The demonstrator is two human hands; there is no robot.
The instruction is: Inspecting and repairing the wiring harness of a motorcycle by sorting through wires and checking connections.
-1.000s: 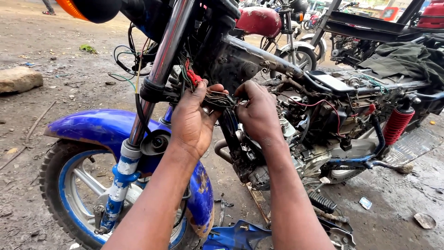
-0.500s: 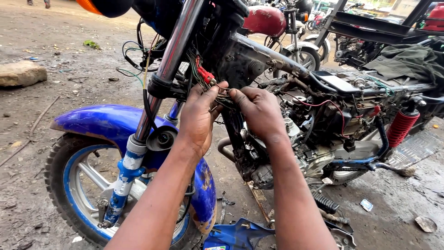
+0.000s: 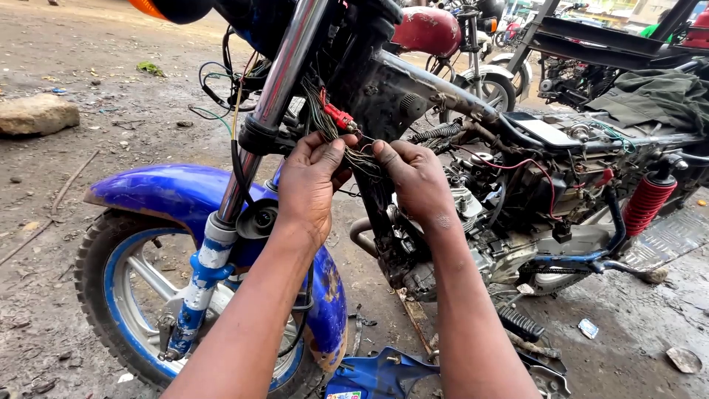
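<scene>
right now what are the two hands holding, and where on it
Both the left hand and the right hand pinch the bundle of thin wires by its loose strands, just below the red connector.

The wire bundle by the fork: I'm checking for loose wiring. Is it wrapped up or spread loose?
Spread loose. The wires fan out bare between the left hand and right hand, unwrapped.
</scene>
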